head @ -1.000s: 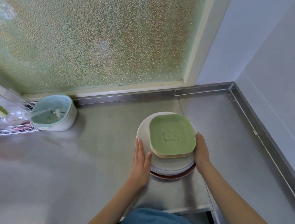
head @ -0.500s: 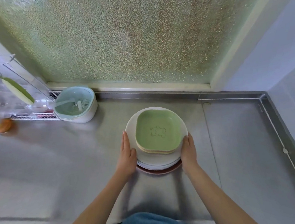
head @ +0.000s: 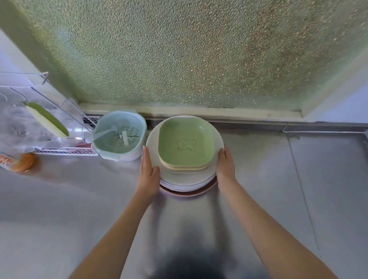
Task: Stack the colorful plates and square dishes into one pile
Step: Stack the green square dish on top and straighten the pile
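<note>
Both hands, left [head: 148,175] and right [head: 224,166], fingers straight, press the sides of the finished pile [head: 188,178] near the far wall; next likely letting go

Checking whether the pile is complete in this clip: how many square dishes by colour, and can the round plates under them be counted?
Green square dish: 1, on top
Yellow square dish: 1, edge only
Pink square dish: 1, edge only
White round plates: at least 2; rims too blurred to count exactly
Pink round plate: 1, at the bottom
Total: at least 6, all in one pile, left hand and right hand at its sides.
</note>
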A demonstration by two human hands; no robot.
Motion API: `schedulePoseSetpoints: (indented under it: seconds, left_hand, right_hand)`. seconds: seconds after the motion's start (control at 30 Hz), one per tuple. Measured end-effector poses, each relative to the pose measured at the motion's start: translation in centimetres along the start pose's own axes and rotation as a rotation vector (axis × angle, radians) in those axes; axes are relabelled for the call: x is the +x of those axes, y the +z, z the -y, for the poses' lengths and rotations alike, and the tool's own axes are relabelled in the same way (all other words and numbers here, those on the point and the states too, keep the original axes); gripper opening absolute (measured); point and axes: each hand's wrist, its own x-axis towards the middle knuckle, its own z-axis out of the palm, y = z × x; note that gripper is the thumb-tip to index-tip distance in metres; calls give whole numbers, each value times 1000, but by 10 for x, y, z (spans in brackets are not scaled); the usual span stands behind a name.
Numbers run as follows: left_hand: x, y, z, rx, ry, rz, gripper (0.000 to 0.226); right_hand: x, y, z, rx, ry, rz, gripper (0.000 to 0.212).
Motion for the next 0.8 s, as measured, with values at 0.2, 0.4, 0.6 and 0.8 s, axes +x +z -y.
schedulePoseSetpoints:
  seconds: [0.2,0.4,0.6,0.8]
  left_hand:
    - [9,-9,7,-55,-9,-44,72]
    - [4,-7,3,-65,-42,-58,80]
    - [-1,-8,-3,-8,-3,-78,72]
    - [-6,-7,-4,22,-15,-101,70]
  right_hand:
    - [-2,20,-6,-28,-11,-48,38]
    - [1,19,-5,11,50,-82,42]
    - [-4,18,-2,13,16,-84,38]
    - [-3,20,-1,12,19,-101,40]
